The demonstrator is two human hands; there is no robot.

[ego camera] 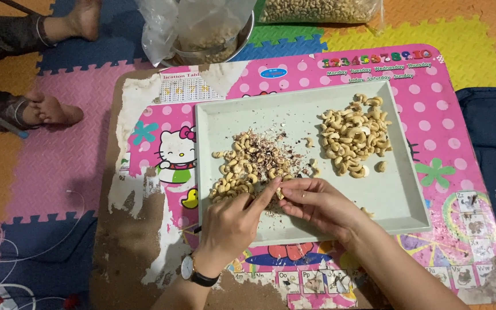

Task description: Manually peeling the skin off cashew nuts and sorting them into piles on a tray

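Our left hand (pixel 231 221) and right hand (pixel 317 202) met over the tray (pixel 403 206) on the bench (pixel 460 115), fingertips pinching one cashew (pixel 279 192) beside the unpeeled pile (pixel 248 163). We judged peeling was underway; next, the skin must come off, then the nut joins the clean pile (pixel 353 136).
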